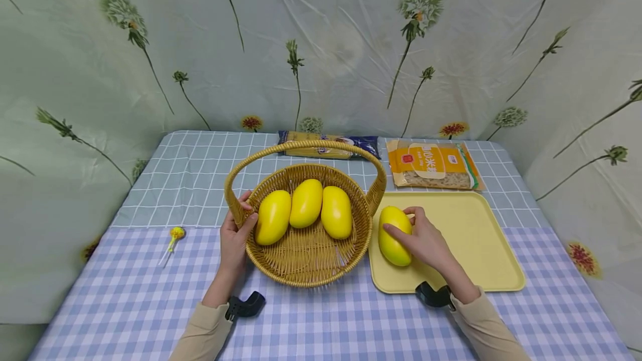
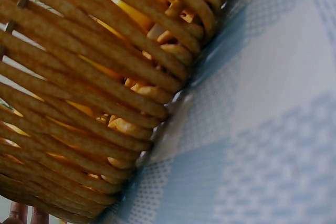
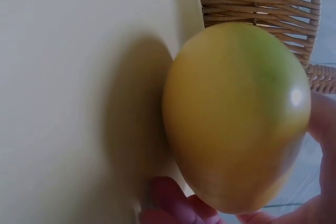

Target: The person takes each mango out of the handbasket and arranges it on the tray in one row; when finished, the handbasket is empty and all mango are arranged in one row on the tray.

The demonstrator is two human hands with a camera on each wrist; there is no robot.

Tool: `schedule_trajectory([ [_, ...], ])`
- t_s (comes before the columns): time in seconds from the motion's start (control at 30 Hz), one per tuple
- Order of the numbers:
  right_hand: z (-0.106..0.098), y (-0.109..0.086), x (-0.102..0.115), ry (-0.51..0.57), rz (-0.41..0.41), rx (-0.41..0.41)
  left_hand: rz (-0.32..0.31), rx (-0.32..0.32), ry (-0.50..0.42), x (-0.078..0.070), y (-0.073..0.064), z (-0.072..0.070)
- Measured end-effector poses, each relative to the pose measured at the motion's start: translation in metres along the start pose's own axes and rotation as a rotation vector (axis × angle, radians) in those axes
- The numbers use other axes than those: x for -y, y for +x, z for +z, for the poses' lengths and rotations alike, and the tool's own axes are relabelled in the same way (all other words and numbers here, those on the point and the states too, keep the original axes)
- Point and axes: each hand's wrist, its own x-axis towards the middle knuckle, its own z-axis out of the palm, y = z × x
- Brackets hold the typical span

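A wicker basket [image 1: 307, 278] with a tall arched handle stands in the middle of the table, and three yellow mangoes lie in its far half, among them a middle mango [image 1: 306, 203]. My left hand [image 1: 233, 244] grips the basket's left rim by the foot of the handle, thumb over the edge. In the left wrist view the woven wall [image 2: 79, 103] fills most of the picture, with fingertips at the lower left. My right hand [image 1: 430, 241] holds another mango [image 1: 394, 237] between thumb and fingers over the tray's left side. A greenish patch shows on this mango [image 3: 236, 114] in the right wrist view.
The yellow tray [image 1: 471, 238] sits right of the basket. Behind it lies an orange bag of grain [image 1: 433, 165]; a long pasta packet [image 1: 321, 146] lies behind the basket. A wrapped lollipop [image 1: 175, 235] is at the left on the checked tablecloth [image 1: 125, 283].
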Motion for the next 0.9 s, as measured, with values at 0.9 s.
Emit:
schedule_trajectory([
  [0.9, -0.01, -0.017, -0.002, -0.11, -0.041, -0.1, 0.009, 0.001, 0.012, 0.001, 0.0, 0.0],
])
